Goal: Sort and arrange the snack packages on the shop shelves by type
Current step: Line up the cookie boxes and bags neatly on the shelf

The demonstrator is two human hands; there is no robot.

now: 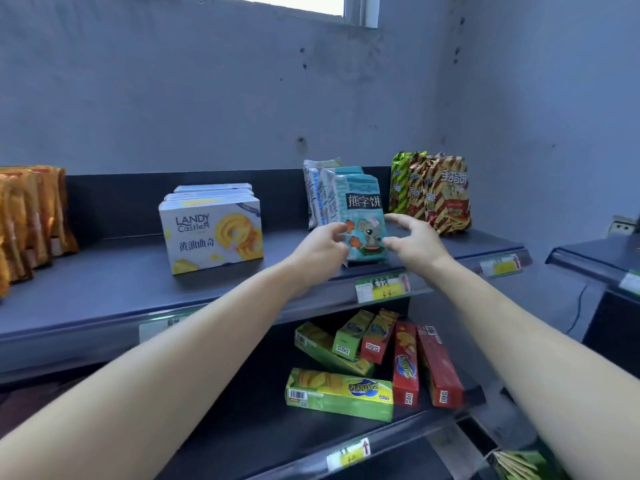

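Note:
A teal biscuit bag [364, 216] with a cartoon bear stands upright near the front of the upper shelf [104, 292]. It is the front one of a row of similar white and teal bags [318, 195]. My left hand [323, 245] holds its left edge with curled fingers. My right hand [414, 239] pinches its right edge between fingers and thumb. White cookie boxes [211, 233] stand in a row to the left. Red and green striped stick-snack bags [440, 195] stand to the right.
Orange bags [31, 220] line the shelf's far left. On the lower shelf lie long green boxes [339, 393] and red boxes [438, 367], jumbled at angles. Price tags [381, 287] hang on the shelf rail. Another shelf unit [599, 254] stands at the right.

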